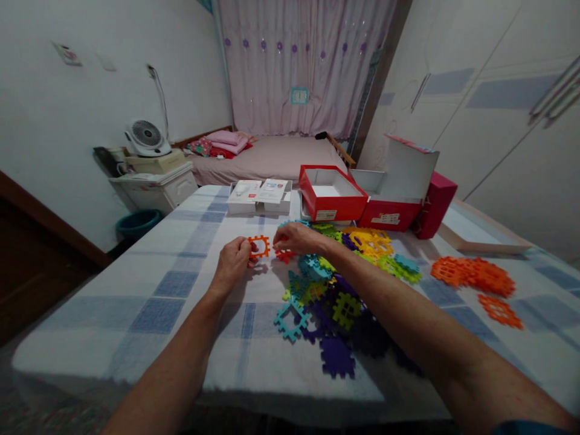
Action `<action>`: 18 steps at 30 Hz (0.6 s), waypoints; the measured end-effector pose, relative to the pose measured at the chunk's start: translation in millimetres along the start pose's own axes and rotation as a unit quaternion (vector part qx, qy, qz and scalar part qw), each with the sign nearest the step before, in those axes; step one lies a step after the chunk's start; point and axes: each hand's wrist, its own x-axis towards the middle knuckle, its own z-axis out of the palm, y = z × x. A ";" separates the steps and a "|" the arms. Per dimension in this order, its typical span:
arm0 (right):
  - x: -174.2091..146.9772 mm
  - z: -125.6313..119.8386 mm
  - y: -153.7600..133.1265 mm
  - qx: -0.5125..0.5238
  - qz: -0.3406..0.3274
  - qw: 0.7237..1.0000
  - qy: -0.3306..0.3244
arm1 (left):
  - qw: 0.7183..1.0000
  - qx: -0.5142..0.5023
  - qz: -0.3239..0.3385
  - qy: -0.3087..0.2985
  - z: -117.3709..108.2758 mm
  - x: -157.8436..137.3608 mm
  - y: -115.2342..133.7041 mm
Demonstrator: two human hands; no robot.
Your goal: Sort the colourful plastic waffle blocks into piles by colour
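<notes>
Pinched in the left hand [233,264], an orange frame [266,246], clamped by its left edge between thumb and fingers and held up just above the cloth [181,284]. Just to the right of it, below the fingertips of the right hand [299,237], a red piece [285,256]. On that side, bent fingers, close together, at the top of the piece; cannot tell whether gripped or only touched, with part of it hidden by the hand. Between frame and piece, a narrow gap.

Beside and beneath the right forearm [394,284], a loose pile [317,269] of toothed pieces in turquoise, yellow, green and purple. At its near edge, a turquoise frame [281,320] and a purple square [338,356]. Well apart to the right, an orange stack [473,275], with a single tile [501,311] just in front. Beyond the pile, an open red box [333,205].
</notes>
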 end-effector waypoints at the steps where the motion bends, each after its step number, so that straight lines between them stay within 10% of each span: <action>1: 1.7 0.0 -0.8 -0.003 0.002 1.000 0.020 | 1.000 -0.013 -0.010 0.010 0.5 1.4 -2.1; 18: 4.9 10.6 2.1 -0.141 0.103 0.983 -0.050 | 0.994 -0.098 0.030 0.048 19.4 6.7 -25.3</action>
